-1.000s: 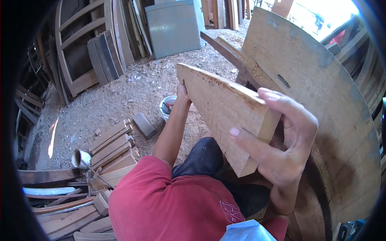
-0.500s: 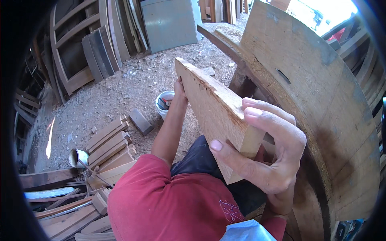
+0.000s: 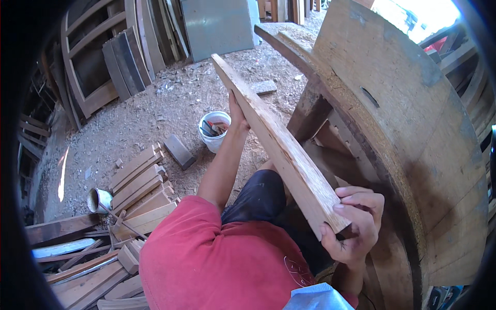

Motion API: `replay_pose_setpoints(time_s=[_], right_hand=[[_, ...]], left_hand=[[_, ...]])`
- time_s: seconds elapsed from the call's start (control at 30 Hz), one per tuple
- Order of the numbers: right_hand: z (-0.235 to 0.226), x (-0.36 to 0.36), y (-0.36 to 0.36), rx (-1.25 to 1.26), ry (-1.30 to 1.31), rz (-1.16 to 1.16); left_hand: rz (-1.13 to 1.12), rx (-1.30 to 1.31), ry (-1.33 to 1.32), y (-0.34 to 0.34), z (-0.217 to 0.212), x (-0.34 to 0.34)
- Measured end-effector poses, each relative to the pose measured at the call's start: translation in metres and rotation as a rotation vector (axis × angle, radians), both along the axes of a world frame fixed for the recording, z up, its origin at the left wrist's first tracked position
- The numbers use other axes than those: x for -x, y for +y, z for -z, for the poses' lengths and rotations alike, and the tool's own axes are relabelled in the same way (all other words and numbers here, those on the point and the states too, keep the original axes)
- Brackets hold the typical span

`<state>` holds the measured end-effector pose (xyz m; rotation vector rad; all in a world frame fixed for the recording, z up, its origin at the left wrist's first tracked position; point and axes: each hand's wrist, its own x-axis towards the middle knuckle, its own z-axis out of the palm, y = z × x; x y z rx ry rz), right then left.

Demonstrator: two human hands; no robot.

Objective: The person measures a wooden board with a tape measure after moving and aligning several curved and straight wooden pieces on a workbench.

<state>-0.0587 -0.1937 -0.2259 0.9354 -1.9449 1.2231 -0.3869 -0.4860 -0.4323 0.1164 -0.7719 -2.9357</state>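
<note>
A long, pale wooden board [image 3: 281, 152] slants across in front of me, with one narrow, rough-grained edge facing up. My left hand [image 3: 238, 111] grips it toward its far end, with most of the fingers hidden behind the wood. At the near end, my right hand [image 3: 356, 222] is closed around the corner, the thumb on the left face and the fingers over the top edge. The board is held in the air, left of a large wooden workbench [image 3: 398, 119].
A white bucket [image 3: 213, 146] of tools stands on the dirt floor near a dark wooden block [image 3: 179, 152]. Stacked cut timber pieces [image 3: 139, 181] and a small pot [image 3: 99, 200] lie at left. Frames and a grey panel [image 3: 219, 28] lean at the back.
The board's near end has moved down and away from my head, and its face has turned so the top edge shows more. Both hands still hold it.
</note>
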Motion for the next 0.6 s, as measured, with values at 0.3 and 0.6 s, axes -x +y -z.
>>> replay_pose_setpoints(time_s=[0.3,0.6], right_hand=[[0.083,-0.038,0.053,0.061,-0.491,0.441],[0.131,-0.043,0.058,0.006,-0.648,0.556]], left_hand=[[-0.211,-0.013,0.056,0.023,-0.059,-0.028],[-0.184,0.059,0.190,0.029,-0.096,-0.044]])
